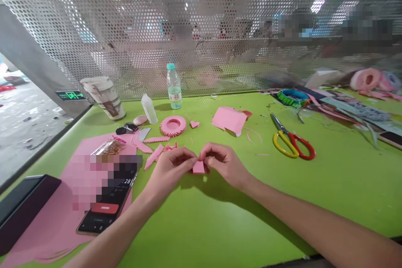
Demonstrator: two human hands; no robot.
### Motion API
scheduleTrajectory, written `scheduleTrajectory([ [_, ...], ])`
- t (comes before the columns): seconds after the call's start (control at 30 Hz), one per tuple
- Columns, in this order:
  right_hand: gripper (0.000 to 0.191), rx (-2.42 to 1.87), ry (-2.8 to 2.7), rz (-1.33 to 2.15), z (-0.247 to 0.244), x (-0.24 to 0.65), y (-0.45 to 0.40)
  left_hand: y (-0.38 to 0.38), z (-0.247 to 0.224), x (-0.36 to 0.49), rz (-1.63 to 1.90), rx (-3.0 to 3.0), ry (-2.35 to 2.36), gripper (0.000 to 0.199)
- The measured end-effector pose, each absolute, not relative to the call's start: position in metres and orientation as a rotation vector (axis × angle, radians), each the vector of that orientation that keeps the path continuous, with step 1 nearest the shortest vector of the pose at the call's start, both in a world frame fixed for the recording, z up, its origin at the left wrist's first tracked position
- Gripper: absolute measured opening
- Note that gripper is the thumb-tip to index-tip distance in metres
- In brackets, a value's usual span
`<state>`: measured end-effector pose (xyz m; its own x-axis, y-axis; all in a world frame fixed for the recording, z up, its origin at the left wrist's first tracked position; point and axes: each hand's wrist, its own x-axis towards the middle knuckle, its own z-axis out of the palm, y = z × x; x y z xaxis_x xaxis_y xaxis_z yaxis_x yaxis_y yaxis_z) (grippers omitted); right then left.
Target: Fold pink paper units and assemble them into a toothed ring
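Between the fingertips of both hands is a small pink paper piece [198, 167], held just above the green table. My left hand [176, 162] pinches it from the left, and my right hand [222, 161] grips its upper right side, the fingertips nearly touching. Behind my hands lie a round pink paper ring with a zigzag edge [173, 126], a small pink heart-like scrap [194, 124] and a larger pink sheet [229, 120]. Jagged pink strips [153, 155] lie beside my left hand.
Red-and-yellow scissors [293, 142] rest at the right. A water bottle [174, 88], white glue bottle [149, 109] and paper cup [105, 98] stand at the back. At the left, a phone [109, 201] lies on pink sheets [63, 201].
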<state>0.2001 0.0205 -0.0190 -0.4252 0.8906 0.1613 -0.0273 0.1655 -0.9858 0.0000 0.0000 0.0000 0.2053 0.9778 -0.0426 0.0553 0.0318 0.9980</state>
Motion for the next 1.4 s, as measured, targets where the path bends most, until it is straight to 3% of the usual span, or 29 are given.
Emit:
scheduleTrajectory([
  [0.27, 0.006, -0.945, -1.801, 1.164, -0.011, 0.199, 0.015, 0.002, -0.004, 0.001, 0.983, 1.340, 1.144, 0.017],
  [0.4, 0.027, -0.915, -1.945, 1.032, -0.011, 0.199, 0.013, 0.003, -0.010, -0.001, 1.002, 1.333, 1.172, 0.016],
  [0.53, 0.017, -0.926, -2.021, 0.951, -0.014, 0.199, 0.014, 0.000, -0.008, 0.002, 0.990, 1.349, 1.189, 0.020],
  [0.67, 0.021, -0.973, -2.013, 0.892, -0.018, 0.198, 0.017, -0.008, 0.014, -0.002, 0.843, 1.658, 1.328, 0.035],
  [0.77, 0.021, -0.985, -1.998, 0.913, -0.022, 0.198, 0.018, -0.015, 0.032, -0.034, 0.610, 2.097, 1.627, 0.060],
  [0.93, 0.015, -1.002, -1.990, 0.945, -0.021, 0.198, 0.019, -0.024, 0.010, -0.129, 0.385, 2.447, 2.159, 0.059],
  [1.03, 0.014, -0.994, -2.004, 0.926, -0.018, 0.198, 0.019, -0.031, -0.016, -0.163, 0.287, 2.450, 2.198, 0.054],
  [1.4, 0.017, -0.969, -1.979, 0.882, -0.017, 0.200, 0.017, -0.113, -0.019, -0.167, 0.572, 2.111, 2.360, 0.054],
])
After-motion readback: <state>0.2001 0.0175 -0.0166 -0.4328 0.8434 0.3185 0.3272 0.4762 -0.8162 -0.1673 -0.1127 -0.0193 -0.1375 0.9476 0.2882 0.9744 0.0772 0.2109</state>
